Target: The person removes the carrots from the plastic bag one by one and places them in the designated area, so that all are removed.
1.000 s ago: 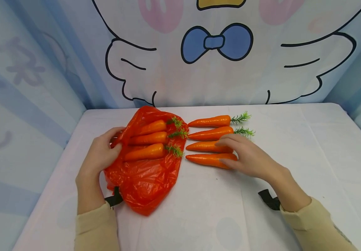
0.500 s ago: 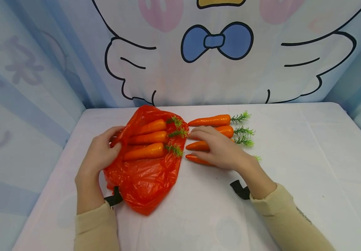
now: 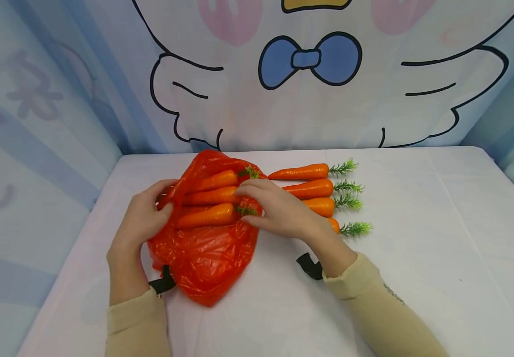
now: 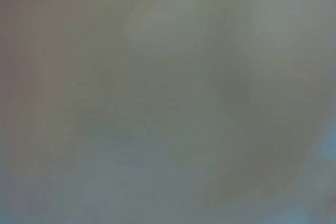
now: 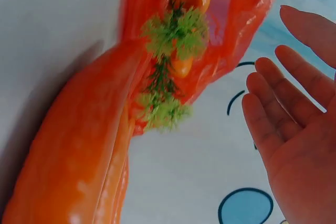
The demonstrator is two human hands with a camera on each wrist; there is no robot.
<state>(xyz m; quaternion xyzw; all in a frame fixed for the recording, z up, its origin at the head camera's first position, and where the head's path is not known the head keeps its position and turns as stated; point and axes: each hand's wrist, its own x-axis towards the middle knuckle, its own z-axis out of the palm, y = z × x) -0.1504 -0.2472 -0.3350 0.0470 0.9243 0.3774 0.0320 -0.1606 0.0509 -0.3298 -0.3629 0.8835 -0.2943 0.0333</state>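
A crinkled red plastic bag (image 3: 203, 258) lies at left of centre in the head view, its mouth facing right. Inside its opening, several orange carrots (image 3: 210, 216) show, leafy green tops toward the right. My left hand (image 3: 138, 223) pinches the bag's left side, thumb on top and the other fingers partly hidden in the plastic. Over the bag's mouth hovers my right hand (image 3: 284, 210), overlapping the tops of the bagged carrots. In the right wrist view its fingers (image 5: 283, 87) are spread and relaxed, holding nothing. The left wrist view is only a blur.
Several more carrots (image 3: 301, 172) lie in a row on the white-covered table (image 3: 417, 238), right of the bag, tips toward it; my right hand and forearm partly cover the nearer ones. A printed curtain (image 3: 310, 114) rises behind the table's far edge.
My right hand has moved left, from over the loose row of carrots to the bag's mouth. The left hand, bag and carrots look unmoved.
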